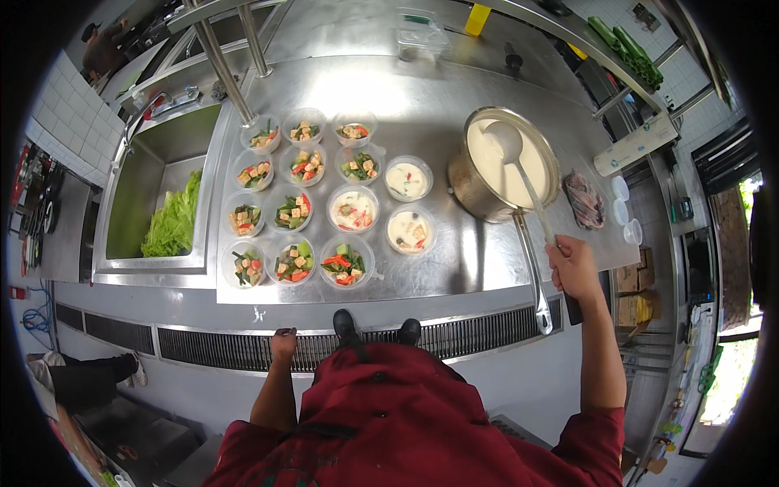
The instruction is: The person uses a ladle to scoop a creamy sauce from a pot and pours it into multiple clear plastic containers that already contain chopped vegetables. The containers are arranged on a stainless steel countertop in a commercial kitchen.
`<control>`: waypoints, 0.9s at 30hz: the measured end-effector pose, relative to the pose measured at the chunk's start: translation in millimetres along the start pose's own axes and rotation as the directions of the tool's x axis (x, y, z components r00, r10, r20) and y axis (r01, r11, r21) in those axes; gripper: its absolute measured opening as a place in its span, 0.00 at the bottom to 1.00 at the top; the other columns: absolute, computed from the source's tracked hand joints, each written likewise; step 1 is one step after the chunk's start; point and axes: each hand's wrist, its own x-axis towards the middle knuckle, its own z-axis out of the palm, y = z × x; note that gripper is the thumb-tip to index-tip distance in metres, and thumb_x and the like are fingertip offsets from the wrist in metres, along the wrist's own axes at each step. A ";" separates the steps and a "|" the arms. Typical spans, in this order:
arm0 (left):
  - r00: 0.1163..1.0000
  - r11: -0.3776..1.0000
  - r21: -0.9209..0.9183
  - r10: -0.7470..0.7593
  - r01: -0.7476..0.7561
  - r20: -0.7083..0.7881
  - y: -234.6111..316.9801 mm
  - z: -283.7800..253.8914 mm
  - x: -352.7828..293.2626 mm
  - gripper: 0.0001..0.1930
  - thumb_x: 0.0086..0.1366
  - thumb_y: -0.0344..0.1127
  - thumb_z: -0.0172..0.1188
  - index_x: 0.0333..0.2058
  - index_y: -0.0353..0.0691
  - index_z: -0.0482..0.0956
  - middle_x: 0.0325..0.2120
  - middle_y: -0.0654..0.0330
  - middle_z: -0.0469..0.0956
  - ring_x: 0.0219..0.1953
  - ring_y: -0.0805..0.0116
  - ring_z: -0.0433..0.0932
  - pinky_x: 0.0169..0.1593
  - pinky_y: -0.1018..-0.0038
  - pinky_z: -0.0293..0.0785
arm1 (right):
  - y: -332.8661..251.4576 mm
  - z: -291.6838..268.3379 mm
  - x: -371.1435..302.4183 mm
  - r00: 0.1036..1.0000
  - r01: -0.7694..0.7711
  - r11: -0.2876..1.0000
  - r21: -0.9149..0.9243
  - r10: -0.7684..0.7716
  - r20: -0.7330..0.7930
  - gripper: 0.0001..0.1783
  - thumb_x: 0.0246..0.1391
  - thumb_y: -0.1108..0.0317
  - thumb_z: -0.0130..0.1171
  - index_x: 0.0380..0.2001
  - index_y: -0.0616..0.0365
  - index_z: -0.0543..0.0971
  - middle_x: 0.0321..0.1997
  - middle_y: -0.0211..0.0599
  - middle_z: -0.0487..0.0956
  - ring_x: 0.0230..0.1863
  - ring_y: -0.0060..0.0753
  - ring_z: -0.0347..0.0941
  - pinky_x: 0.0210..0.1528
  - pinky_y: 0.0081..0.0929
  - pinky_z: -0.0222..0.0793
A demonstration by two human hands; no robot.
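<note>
My right hand (574, 266) is closed around the handle of a ladle (508, 143). The ladle's bowl rests at the surface of a creamy white liquid (491, 174) in a large steel saucepan (468, 199), whose long handle points toward me. Left of the pan stand several clear round tubs (246, 265) holding cubed tofu-like pieces, red pepper strips and greens. White liquid covers the contents of three tubs, among them the nearest to the pan (411, 229). Down by my side, away from the counter, hangs my left hand (284, 344), fingers curled, with nothing visible in it.
At the left, a sink (122, 203) holds leafy lettuce (174, 217). Right of the pan lie a plastic-wrapped bundle (584, 200) and small white lids or cups (621, 213). A clear box (422, 36) stands at the back under a shelf rail. Other people are at the far left.
</note>
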 end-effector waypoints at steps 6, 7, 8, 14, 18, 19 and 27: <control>0.997 0.996 0.062 0.070 -0.067 -0.041 10.2 -2.5 -13.2 0.22 0.62 0.51 0.67 0.44 0.37 0.85 0.33 0.47 0.87 0.38 0.53 0.87 0.46 0.62 0.80 | -19.6 -26.6 -4.9 0.987 -0.153 0.914 0.375 0.123 0.101 0.16 0.68 0.62 0.57 0.47 0.65 0.81 0.22 0.25 0.72 0.11 0.16 0.61 0.12 0.20 0.54; 0.995 0.994 0.068 0.093 -0.089 -0.049 12.3 -2.8 -15.9 0.22 0.62 0.51 0.67 0.44 0.38 0.85 0.34 0.47 0.87 0.39 0.53 0.87 0.47 0.62 0.80 | -24.2 -32.0 -9.6 0.985 -0.166 0.909 0.383 0.133 0.110 0.16 0.68 0.62 0.57 0.48 0.65 0.80 0.23 0.24 0.72 0.12 0.15 0.61 0.12 0.19 0.54; 0.992 0.992 0.073 0.107 -0.102 -0.068 6.9 -3.9 -16.5 0.22 0.62 0.51 0.67 0.45 0.38 0.85 0.34 0.47 0.87 0.40 0.52 0.87 0.47 0.63 0.80 | -28.1 -34.7 -11.4 0.982 -0.177 0.903 0.391 0.136 0.131 0.17 0.68 0.62 0.57 0.49 0.65 0.80 0.23 0.24 0.72 0.12 0.14 0.60 0.11 0.19 0.54; 0.999 0.998 0.056 0.041 -0.040 -0.012 30.0 -2.6 -24.8 0.23 0.62 0.51 0.68 0.46 0.37 0.84 0.36 0.46 0.87 0.42 0.50 0.86 0.50 0.61 0.79 | -52.2 -42.2 -39.7 0.980 -0.156 0.886 0.437 0.083 0.182 0.17 0.68 0.65 0.54 0.49 0.71 0.78 0.20 0.26 0.71 0.07 0.12 0.57 0.08 0.15 0.50; 1.000 1.000 -0.008 0.002 -0.002 0.008 4.7 2.4 -10.1 0.24 0.62 0.51 0.67 0.47 0.37 0.84 0.35 0.46 0.87 0.42 0.50 0.86 0.50 0.62 0.79 | -71.9 -30.6 -49.2 0.951 -0.159 0.893 0.421 0.025 0.307 0.17 0.68 0.66 0.55 0.50 0.71 0.78 0.21 0.27 0.71 0.08 0.13 0.58 0.08 0.15 0.50; 0.999 0.999 -0.030 -0.020 0.021 0.029 4.7 3.8 -8.4 0.24 0.63 0.51 0.67 0.47 0.36 0.83 0.35 0.46 0.87 0.42 0.50 0.86 0.50 0.62 0.79 | -75.6 -25.1 -51.9 0.941 -0.170 0.888 0.427 0.017 0.338 0.17 0.68 0.66 0.55 0.50 0.71 0.78 0.21 0.28 0.71 0.08 0.13 0.58 0.08 0.15 0.50; 1.000 1.000 -0.011 -0.012 0.012 -0.004 18.5 -4.0 -23.4 0.23 0.64 0.48 0.66 0.47 0.34 0.83 0.34 0.45 0.87 0.42 0.51 0.86 0.50 0.62 0.78 | -82.2 45.3 -54.2 0.834 -0.204 0.912 0.357 -0.029 0.551 0.18 0.69 0.68 0.54 0.53 0.74 0.77 0.22 0.28 0.70 0.09 0.15 0.60 0.09 0.15 0.53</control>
